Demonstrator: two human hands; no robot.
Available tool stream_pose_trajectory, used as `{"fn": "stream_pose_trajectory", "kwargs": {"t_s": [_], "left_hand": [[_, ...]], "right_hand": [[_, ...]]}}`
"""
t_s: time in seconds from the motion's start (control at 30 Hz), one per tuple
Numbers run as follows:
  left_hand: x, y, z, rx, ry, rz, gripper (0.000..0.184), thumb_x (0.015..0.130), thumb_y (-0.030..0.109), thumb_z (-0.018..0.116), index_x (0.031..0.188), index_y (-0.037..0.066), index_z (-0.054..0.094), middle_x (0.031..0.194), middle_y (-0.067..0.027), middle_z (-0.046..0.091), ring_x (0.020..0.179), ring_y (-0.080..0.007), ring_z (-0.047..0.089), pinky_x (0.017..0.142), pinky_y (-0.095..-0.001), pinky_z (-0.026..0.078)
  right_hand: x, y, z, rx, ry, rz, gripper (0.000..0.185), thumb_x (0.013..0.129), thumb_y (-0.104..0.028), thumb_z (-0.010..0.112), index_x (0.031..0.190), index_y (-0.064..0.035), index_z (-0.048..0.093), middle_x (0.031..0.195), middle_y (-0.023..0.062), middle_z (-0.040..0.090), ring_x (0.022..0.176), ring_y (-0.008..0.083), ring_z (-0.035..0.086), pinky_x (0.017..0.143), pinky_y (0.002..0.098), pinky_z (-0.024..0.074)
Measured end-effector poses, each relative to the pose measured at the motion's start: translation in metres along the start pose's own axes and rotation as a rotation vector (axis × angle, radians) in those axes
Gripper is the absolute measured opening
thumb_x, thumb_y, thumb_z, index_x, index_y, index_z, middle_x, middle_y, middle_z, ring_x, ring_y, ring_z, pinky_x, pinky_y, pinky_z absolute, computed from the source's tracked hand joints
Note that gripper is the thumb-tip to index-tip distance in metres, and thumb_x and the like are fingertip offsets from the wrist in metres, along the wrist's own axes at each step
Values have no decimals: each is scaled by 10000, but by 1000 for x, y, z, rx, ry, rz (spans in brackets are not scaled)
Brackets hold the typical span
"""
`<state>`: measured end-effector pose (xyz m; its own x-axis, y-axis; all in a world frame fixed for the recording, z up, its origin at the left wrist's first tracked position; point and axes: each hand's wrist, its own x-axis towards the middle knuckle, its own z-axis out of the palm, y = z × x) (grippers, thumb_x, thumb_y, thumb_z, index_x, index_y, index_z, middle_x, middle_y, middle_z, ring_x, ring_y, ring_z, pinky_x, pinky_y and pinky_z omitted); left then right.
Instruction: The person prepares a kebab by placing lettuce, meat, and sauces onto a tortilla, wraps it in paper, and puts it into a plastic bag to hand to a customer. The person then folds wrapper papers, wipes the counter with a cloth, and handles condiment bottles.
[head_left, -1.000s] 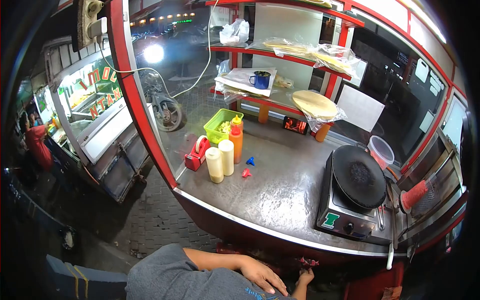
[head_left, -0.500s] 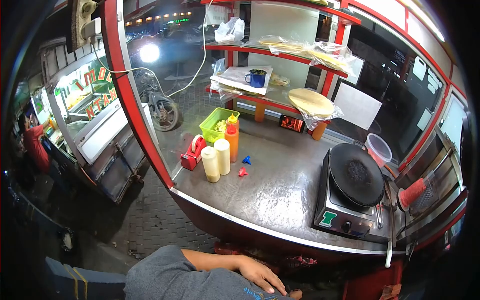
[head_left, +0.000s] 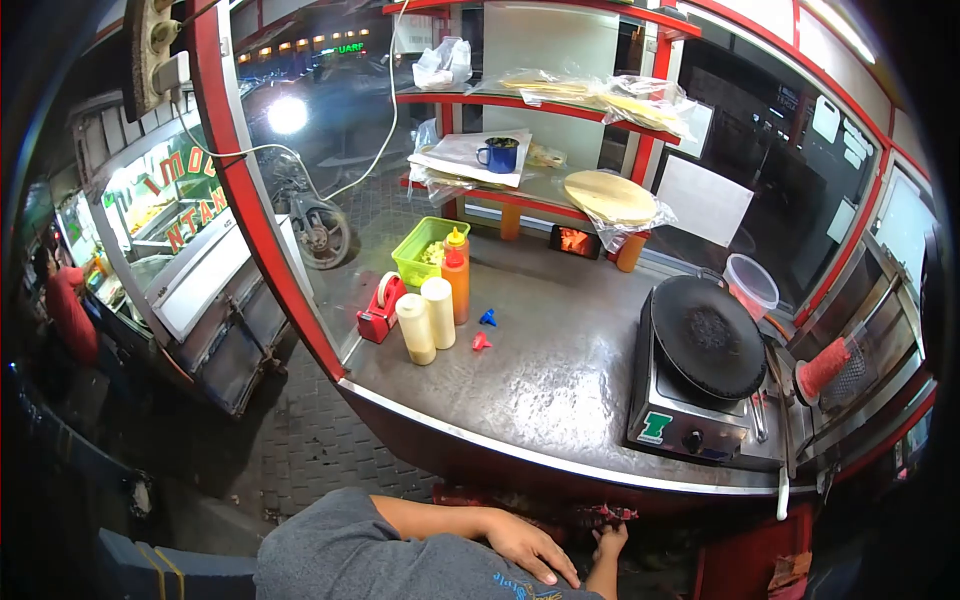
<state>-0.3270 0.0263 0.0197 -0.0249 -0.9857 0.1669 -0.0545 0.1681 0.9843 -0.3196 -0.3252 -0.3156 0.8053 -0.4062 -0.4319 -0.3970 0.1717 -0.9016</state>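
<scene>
My left hand (head_left: 530, 547) lies flat on the front of my grey shirt (head_left: 420, 560), its fingers stretched out and holding nothing. Below the counter's front edge, my right hand (head_left: 608, 541) reaches up to a crinkled red and pink thing (head_left: 600, 514), possibly a packet. The fingertips are at its lower side; whether they grip it cannot be made out. On the metal counter (head_left: 540, 400) above stand two pale squeeze bottles (head_left: 437, 312) and an orange sauce bottle (head_left: 455, 285), with a blue cap (head_left: 488, 317) and a red cap (head_left: 482, 341) beside them.
A black round pan (head_left: 708, 335) sits on a gas stove (head_left: 665, 425) at the right, near a red meat spit (head_left: 824, 369). A green basket (head_left: 415, 250) and red tape dispenser (head_left: 381, 310) stand left. Shelves hold flatbreads (head_left: 610, 195) and a blue mug (head_left: 498, 154).
My right hand has moved from beside my left hand at the bottom edge up to the red and pink thing under the counter. My left hand stays on my shirt. The view shifts slightly.
</scene>
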Motion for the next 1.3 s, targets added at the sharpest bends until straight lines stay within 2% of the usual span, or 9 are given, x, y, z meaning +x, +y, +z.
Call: {"fn": "stream_pose_trajectory", "kwargs": {"t_s": [0.17, 0.27, 0.33, 0.37, 0.47, 0.8, 0.9, 1.0, 1.3], "left_hand": [[-8, 5, 3, 25, 48, -23, 523, 1104, 386, 489, 1519, 67, 515, 1569, -208, 475, 1474, -345, 418, 1213, -426, 312], [-11, 4, 5, 9, 80, -15, 516, 1105, 381, 490, 1520, 76, 517, 1571, -197, 477, 1471, -336, 424, 1210, -415, 317], [-13, 3, 4, -9, 92, -5, 511, 1105, 377, 492, 1518, 78, 521, 1573, -191, 478, 1470, -329, 426, 1208, -406, 320], [-13, 1, 4, -13, 95, -3, 508, 1105, 374, 493, 1516, 76, 524, 1574, -188, 479, 1469, -326, 428, 1207, -402, 322], [-14, -7, 4, -25, 107, -3, 500, 1104, 366, 498, 1508, 72, 533, 1568, -180, 488, 1468, -319, 431, 1205, -396, 325], [-2, -1, -4, -21, 42, -35, 485, 1107, 349, 498, 1489, 55, 547, 1539, -170, 520, 1437, -310, 461, 1182, -397, 348], [1, -1, -5, -21, 21, -24, 481, 1108, 345, 496, 1490, 57, 547, 1541, -174, 516, 1443, -311, 457, 1188, -397, 342], [3, -5, -3, -17, 21, -9, 478, 1109, 343, 494, 1490, 60, 548, 1542, -180, 513, 1449, -315, 451, 1194, -398, 336], [-2, -4, 3, -45, 67, -39, 490, 1106, 354, 502, 1487, 50, 550, 1552, -175, 504, 1457, -309, 443, 1196, -397, 337]], "right_hand": [[7, 28, -8, -228, 12, 99, 393, 892, 94, 541, 1232, -74, 645, 967, 59, 704, 779, 200, 685, 619, 339, 577], [37, 97, -61, -870, -70, -29, 293, 871, 109, 578, 1096, -37, 695, 808, 82, 703, 661, 221, 676, 569, 348, 554], [43, 132, -90, -1854, -308, -440, 77, 814, 11, 707, 787, -26, 770, 870, 140, 765, 746, 221, 725, 701, 367, 602], [34, 136, -97, -1861, -279, -392, 71, 809, 14, 711, 796, -24, 770, 871, 140, 765, 747, 222, 725, 703, 367, 602], [10, 129, -90, -1310, -2, 62, 70, 796, 25, 723, 824, -20, 771, 875, 141, 766, 751, 225, 725, 712, 367, 601], [6, 136, -93, -998, -9, 73, 173, 753, 58, 765, 914, -4, 774, 888, 144, 768, 761, 236, 726, 739, 366, 599], [-18, 97, -55, -624, 128, 325, 358, 688, 98, 816, 1030, 10, 760, 886, 141, 767, 801, 242, 727, 772, 360, 596], [-19, 95, -52, -726, 52, 164, 454, 688, 121, 818, 1123, 22, 732, 860, 132, 759, 795, 254, 724, 760, 368, 597], [7, 132, -95, -1108, 121, 155, 314, 636, -25, 876, 939, -43, 798, 918, 148, 785, 838, 254, 759, 805, 368, 601]]}}
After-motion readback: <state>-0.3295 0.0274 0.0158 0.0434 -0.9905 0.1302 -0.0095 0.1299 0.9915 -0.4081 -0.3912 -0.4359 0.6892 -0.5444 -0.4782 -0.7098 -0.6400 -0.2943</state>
